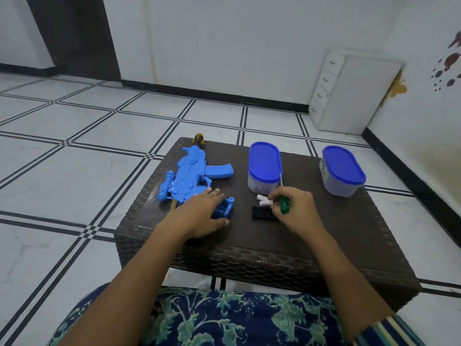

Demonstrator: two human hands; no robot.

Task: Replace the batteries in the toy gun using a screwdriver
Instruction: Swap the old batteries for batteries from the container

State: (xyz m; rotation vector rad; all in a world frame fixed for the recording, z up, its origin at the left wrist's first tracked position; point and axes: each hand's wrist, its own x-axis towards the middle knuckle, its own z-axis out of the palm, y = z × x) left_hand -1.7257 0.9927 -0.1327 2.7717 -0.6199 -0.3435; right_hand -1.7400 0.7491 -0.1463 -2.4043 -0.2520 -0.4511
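The blue toy gun [189,171] lies near the counter's [336,236] left edge. The left hand [202,216] rests flat, fingers spread, on its butt. The right hand's [296,208] grip is closed around a green screwdriver [284,203], fingertips touching white batteries [264,200] mid-counter.

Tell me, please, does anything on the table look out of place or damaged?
Nothing looks broken or spilled. The toy gun lies flat with its stock compartment open, the black cover lies loose beside white batteries, and both containers stand upright, lids on. This fits a battery change.
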